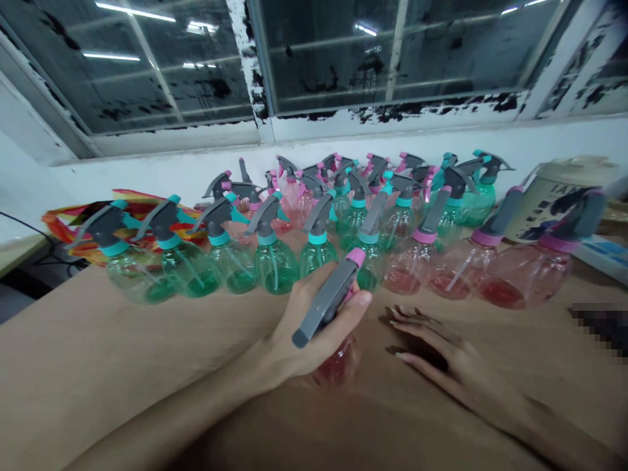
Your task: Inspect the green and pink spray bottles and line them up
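My left hand (309, 327) is closed around the neck of a pink spray bottle (336, 366) with a grey and pink trigger head. Most of the neck is hidden by my fingers. To its right, my right hand (436, 347) rests on the table with fingers stretched out and holds nothing. Just beyond both hands runs a row of spray bottles: green ones such as the green spray bottle (277, 268) on the left and middle, and pink ones such as the pink spray bottle (405, 271) on the right. Coloured liquid lies low in each.
More green and pink spray bottles crowd behind the front row against the wall. A red and yellow crinkled bag (137, 252) lies at the left. A large white jug (554, 196) stands at the back right. Windows rise above the wooden table (161, 366).
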`<state>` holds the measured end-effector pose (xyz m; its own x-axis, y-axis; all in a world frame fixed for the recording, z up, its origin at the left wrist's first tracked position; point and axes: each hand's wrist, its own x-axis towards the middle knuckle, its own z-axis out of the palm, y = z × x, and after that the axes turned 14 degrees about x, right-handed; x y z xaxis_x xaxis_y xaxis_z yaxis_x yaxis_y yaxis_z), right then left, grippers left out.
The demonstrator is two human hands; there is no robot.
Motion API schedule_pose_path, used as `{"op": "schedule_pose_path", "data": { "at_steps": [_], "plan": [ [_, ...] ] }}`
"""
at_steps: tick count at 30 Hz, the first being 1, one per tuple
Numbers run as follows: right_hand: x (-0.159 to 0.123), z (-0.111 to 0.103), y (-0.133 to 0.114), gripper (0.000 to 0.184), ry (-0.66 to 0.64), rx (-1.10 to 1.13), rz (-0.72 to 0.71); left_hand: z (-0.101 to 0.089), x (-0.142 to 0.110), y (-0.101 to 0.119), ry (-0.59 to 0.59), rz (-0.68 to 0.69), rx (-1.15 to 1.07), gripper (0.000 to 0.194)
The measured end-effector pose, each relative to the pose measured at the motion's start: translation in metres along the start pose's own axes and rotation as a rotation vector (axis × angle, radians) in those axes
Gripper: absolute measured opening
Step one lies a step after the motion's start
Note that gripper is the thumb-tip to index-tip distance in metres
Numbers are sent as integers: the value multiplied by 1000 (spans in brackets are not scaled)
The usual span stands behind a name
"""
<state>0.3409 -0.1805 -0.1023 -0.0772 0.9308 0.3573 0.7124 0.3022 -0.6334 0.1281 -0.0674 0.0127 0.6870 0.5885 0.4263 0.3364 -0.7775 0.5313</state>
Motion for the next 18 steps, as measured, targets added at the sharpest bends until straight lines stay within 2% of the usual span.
{"op": "schedule_pose_path", "data": {
  "at_steps": [4,7,11,14,18],
  "plan": [
    [2,3,-7,44,0,33,37,-1,-2,-2,65,29,-27,19],
    [4,6,-20,52,-38,64,67,1,-4,-4,34,24,-70,33],
    [12,13,-46,69,-81,115,67,4,-6,-7,17,3,-112,37],
    [22,20,-70,74,-67,167,61,5,-6,-8,14,5,-153,36],
    [37,30,-98,75,43,222,82,4,-7,-7,10,-8,-231,35]
  ]
}}
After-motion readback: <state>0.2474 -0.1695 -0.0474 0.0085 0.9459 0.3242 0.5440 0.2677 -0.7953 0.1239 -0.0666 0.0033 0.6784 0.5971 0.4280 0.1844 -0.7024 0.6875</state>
